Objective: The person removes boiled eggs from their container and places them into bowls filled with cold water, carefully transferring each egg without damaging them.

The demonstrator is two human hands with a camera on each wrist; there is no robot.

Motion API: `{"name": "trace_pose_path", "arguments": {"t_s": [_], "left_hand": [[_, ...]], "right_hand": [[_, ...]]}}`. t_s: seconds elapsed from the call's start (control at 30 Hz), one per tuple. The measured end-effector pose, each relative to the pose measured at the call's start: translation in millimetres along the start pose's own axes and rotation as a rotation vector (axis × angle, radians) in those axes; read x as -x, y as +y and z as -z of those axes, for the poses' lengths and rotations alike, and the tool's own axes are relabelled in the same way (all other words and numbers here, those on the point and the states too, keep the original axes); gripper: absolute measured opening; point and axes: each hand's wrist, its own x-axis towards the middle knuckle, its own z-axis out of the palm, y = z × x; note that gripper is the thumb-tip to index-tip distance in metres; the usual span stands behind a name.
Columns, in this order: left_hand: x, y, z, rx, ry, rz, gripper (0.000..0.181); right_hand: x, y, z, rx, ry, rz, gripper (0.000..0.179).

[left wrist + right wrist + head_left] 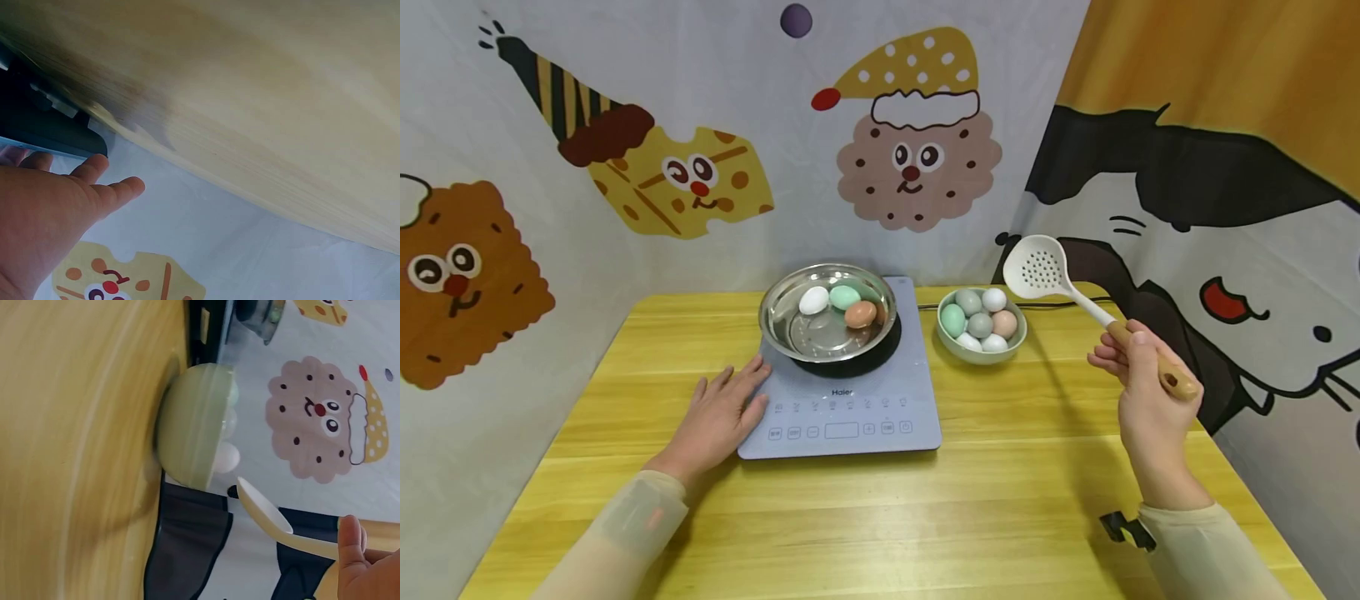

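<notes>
My right hand (pixel 1153 400) grips the wooden handle of a white slotted spoon (pixel 1037 267), holding it up in the air to the right of a pale green bowl (pixel 981 354). Eggs in white, grey, green and brown fill that bowl. With fingers extended, my left hand (pixel 718 417) rests at the left edge of a light blue induction cooker (pixel 842 417). On the cooker sits a steel pan (pixel 767 321) with a white egg (pixel 814 301), a green egg (pixel 845 297) and a brown egg (pixel 861 314) in it. The right wrist view shows the spoon's head (pixel 265 509) near the bowl.
Everything stands on a yellow wooden table (pixel 865 533). A black cord (pixel 1052 305) runs behind the bowl along the table's back edge. Printed cloth (pixel 715 258) with cartoon figures hangs right behind and at the sides.
</notes>
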Motion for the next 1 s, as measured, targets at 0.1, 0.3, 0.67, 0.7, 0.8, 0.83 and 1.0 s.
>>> {"name": "trace_pose_path", "arguments": {"t_s": [0.1,0.3,0.67,0.7,0.8,0.83,1.0], "left_hand": [[0.0,-0.6,0.7,-0.003,-0.002,0.001,0.057],[0.3,-1.6,0.8,-0.007,0.002,0.000,0.057],[0.2,-1.7,-2.1,0.003,-0.002,0.005,0.058],[-0.2,-1.3,-2.3,0.001,-0.004,0.007,0.058],[-0.5,-0.9,-2.4,0.000,0.000,0.005,0.058],[-0.6,-0.8,-2.2,0.000,0.001,0.004,0.057],[-0.3,-1.9,-0.2,-0.005,0.006,-0.004,0.057]], "right_hand": [[1.6,-7.3,-1.0,-0.029,0.022,-0.038,0.038],[10.4,-28.9,-20.3,-0.051,-0.101,-0.140,0.042],[11.1,-29.1,-102.4,0.387,-0.863,0.804,0.037],[10.4,-28.2,-109.0,0.466,-0.877,0.895,0.042],[9.2,-25.2,-124.6,0.559,-0.971,1.010,0.047],[8.9,-24.4,-128.0,0.571,-1.000,1.026,0.048],[8.2,-24.2,-135.0,0.632,-1.095,1.015,0.051]]}}
